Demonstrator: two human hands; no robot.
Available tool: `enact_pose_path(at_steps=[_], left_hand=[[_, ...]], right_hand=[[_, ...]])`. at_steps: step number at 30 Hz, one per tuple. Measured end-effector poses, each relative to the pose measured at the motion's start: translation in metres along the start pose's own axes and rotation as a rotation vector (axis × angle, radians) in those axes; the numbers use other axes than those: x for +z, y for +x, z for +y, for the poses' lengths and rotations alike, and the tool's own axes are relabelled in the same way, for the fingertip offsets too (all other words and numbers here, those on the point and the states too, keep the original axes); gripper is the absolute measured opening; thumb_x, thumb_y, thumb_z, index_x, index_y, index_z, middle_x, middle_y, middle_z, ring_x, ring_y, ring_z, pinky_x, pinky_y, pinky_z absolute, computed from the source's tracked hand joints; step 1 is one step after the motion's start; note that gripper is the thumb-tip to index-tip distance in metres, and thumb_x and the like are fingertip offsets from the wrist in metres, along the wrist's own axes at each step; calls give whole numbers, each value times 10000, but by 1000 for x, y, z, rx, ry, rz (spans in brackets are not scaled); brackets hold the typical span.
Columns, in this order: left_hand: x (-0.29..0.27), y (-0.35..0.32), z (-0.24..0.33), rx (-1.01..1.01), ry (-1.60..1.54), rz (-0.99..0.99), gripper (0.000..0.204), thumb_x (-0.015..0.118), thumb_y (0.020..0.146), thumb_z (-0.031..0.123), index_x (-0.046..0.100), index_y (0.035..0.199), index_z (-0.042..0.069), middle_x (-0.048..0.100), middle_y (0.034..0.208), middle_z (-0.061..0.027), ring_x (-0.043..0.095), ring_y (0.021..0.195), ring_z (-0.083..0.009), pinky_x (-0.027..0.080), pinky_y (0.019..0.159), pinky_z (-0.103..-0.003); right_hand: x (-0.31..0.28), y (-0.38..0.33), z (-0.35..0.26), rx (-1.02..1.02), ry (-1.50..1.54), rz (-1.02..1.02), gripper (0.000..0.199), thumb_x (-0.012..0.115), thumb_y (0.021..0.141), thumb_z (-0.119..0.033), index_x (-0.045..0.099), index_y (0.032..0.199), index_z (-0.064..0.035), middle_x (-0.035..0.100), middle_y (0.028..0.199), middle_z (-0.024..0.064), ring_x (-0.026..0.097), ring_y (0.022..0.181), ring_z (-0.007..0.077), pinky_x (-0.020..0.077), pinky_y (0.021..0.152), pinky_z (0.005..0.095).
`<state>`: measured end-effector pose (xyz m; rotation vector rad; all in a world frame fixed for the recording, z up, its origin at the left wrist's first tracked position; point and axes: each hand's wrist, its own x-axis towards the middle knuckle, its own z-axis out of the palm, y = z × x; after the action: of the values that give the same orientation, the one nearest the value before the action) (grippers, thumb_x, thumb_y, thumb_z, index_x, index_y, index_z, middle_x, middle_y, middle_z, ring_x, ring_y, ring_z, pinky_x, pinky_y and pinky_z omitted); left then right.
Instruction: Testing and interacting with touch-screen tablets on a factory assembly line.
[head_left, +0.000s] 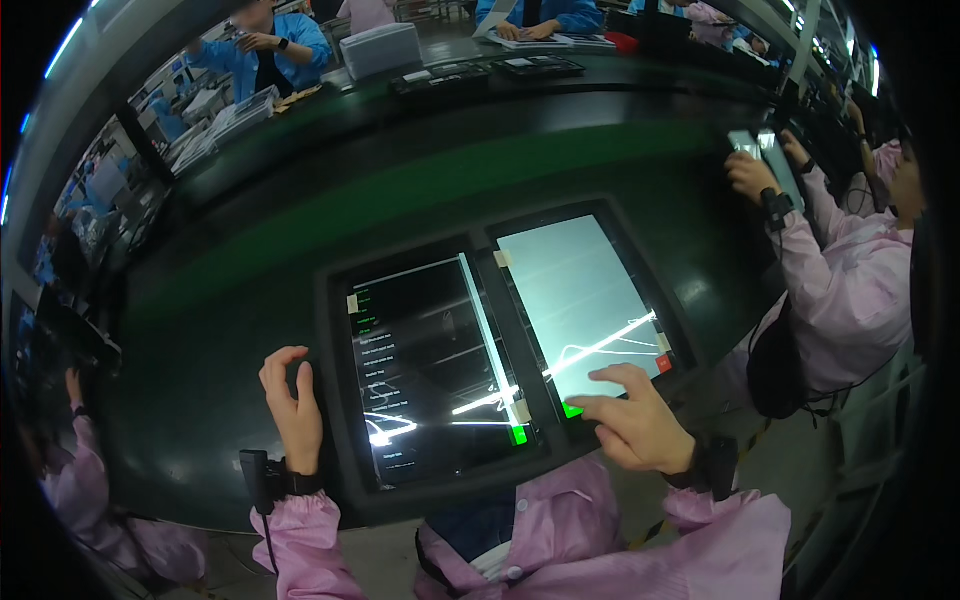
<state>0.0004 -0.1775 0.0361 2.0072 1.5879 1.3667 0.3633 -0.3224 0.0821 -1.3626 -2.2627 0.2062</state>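
Observation:
Two tablets lie side by side in a black tray. The left tablet has a dark screen with a list of small text lines, a pale stripe along its right side and a green patch at its lower right corner. On the right tablet the screen is pale grey-white, with a green patch low on the left and a red one on the right. My right hand holds nothing; its extended finger is at the green patch, touching or just above it. Left of the tray, my left hand hovers empty, fingers loosely bent and apart.
The tray rests on a dark green bench. At the right, a person in pink handles flat devices. Across the bench, people in blue work near a white bin and black trays. Another pink sleeve shows at the left.

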Motion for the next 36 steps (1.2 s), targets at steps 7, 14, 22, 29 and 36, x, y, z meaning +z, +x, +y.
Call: enact_pose_path(at_steps=[7,14,22,29,36], left_hand=[[-4,5,77,134,-76,-207,264,515,793,-25,553,1052,5,589,1029,-123,520,1033,-274,378,913,-360],[23,14,66,308,331,-218,365,488,776,-59,493,1135,7,623,1043,-74,517,1045,-278,359,929,-404],[27,11,66,280,365,-240,365,497,754,-53,491,1114,4,637,1031,-80,497,1055,-272,351,920,-406],[26,12,63,273,388,-299,403,501,735,-50,490,1135,2,640,1038,-76,488,1078,-275,342,945,-411],[12,37,78,238,305,-214,394,484,746,-52,499,1137,-3,608,1085,-108,493,1064,-307,342,938,-399]], right_hand=[[-31,33,35,122,19,312,303,573,754,-21,622,1051,-48,558,1066,185,530,1041,347,441,874,416],[-8,72,86,244,62,244,286,546,806,-68,570,1088,-24,548,1094,169,470,1125,353,410,942,422],[-12,68,84,247,8,158,291,498,827,-79,527,1108,-8,579,1129,141,390,1219,358,355,998,449],[-8,71,85,236,-3,84,279,504,833,-81,537,1101,-10,573,1141,135,385,1228,354,351,1009,442],[-41,88,94,153,-8,111,293,500,827,-78,542,1112,-20,564,1132,127,416,1207,339,362,1002,423]])
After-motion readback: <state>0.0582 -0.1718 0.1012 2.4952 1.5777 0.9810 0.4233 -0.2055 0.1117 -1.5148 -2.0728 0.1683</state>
